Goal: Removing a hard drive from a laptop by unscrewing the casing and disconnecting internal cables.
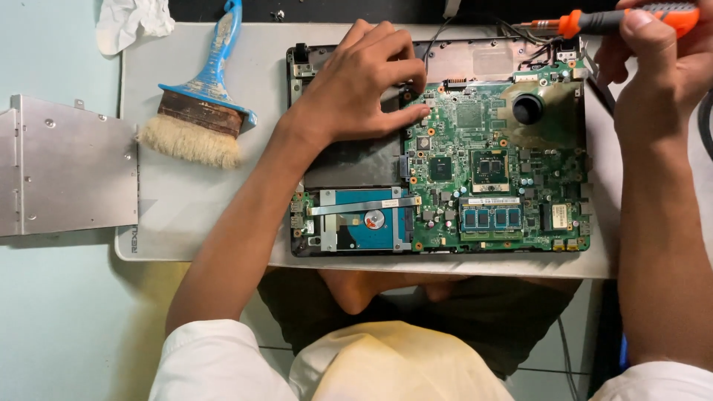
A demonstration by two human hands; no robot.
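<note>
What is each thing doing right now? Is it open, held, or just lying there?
Laptop: opened up, cover off, lying flat on the grey mat.
Green circuit board: uncovered, in the laptop.
Hard drive: sitting in its bay.
Left hand: resting on the laptop, fingertips on the board's edge.
Right hand: gripping the screwdriver.
Orange screwdriver: held, lifted above the laptop.
Blue brush: lying untouched.
Metal drive case: lying apart from the laptop.
</note>
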